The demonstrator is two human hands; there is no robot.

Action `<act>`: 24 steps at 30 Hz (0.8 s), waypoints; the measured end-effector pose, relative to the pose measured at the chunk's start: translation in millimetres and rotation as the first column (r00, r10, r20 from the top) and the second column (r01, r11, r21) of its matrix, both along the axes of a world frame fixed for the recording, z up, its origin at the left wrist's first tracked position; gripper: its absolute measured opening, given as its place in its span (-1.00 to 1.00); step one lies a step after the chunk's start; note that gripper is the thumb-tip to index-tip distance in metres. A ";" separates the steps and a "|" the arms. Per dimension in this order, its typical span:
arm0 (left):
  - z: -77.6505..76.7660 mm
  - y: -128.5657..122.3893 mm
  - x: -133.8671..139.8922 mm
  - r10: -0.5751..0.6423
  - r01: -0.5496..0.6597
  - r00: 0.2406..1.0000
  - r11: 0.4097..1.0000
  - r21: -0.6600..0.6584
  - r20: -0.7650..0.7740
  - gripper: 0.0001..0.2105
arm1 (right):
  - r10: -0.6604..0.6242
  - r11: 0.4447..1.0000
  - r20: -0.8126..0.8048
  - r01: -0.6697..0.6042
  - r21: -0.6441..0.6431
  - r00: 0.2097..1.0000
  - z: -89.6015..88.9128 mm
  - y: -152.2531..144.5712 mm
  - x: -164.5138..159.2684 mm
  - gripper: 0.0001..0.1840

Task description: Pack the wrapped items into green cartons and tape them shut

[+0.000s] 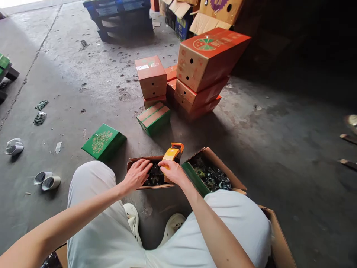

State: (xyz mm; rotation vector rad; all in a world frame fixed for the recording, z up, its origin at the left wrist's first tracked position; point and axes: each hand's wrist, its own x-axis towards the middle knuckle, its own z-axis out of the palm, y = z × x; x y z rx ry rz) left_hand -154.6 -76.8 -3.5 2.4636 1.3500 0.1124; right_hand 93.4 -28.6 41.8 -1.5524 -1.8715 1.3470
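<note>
My right hand [173, 172] grips the handle of an orange tape dispenser [172, 153] above the right side of an open cardboard box [156, 187]. The box stands on the floor before my knees, and shiny black plastic [154, 175] shows inside it. My left hand [138, 172] lies over the box's left side, its fingers stretched toward the black plastic. Just right of it is a second open box [193, 178], green outside, with dark glossy packs [214, 175] in it.
Two closed green boxes [103, 141] lie beyond the open boxes. Behind are stacked orange cartons [192, 69] and a blue pallet [119, 15]. Empty tape cores [51, 182] lie on the floor at left. Another open carton [279, 230] is by my right knee.
</note>
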 end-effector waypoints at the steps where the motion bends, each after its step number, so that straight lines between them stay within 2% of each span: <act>1: -2.5 -3.1 -3.6 0.056 -0.056 0.998 0.998 0.000 -0.011 -0.51 | -0.003 1.000 0.008 0.003 -0.002 1.000 0.3 -0.4 -0.3 -0.68; 2: -6.6 -5.3 -6.5 0.058 -0.058 0.998 0.998 -0.022 -0.012 -0.50 | -0.005 1.000 0.016 0.005 -0.007 1.000 0.5 -0.7 -0.6 -0.68; 3: -11.8 -6.6 -8.2 0.010 -0.010 1.000 0.998 -0.057 -0.002 -0.49 | -0.004 1.000 0.019 0.004 -0.014 1.000 0.5 -0.8 -0.7 -0.68; 7: -32.1 0.2 -3.2 -0.237 0.243 0.970 0.956 -0.164 0.053 -0.39 | 0.012 1.000 -0.007 -0.012 -0.019 1.000 -1.7 -1.4 -0.5 -0.69; 11: -36.2 7.1 2.6 -0.298 0.297 0.954 0.937 -0.185 0.025 -0.36 | 0.005 1.000 -0.010 -0.005 -0.010 1.000 -4.1 -2.1 -0.3 -0.69; 16: -24.8 -11.3 -7.1 -0.060 0.048 0.994 0.990 -0.132 -0.089 -0.47 | 0.004 1.000 0.009 -0.003 -0.007 1.000 -0.6 -3.4 -2.2 -0.69; 18: -18.2 -13.1 -7.7 -0.034 0.019 0.994 0.989 -0.147 -0.103 -0.55 | -0.003 1.000 0.036 0.003 -0.006 0.999 1.5 -3.6 -3.0 -0.69; 20: -12.9 -6.7 -3.0 0.014 -0.032 0.995 0.985 -0.172 -0.102 -0.67 | -0.004 1.000 0.041 0.005 -0.006 0.999 2.9 -3.4 -3.2 -0.69; 24: -13.5 15.5 13.0 0.274 -0.295 0.945 0.950 -0.101 -0.180 -0.72 | 0.001 1.000 0.035 -0.001 -0.006 0.999 4.7 -3.3 -2.1 -0.69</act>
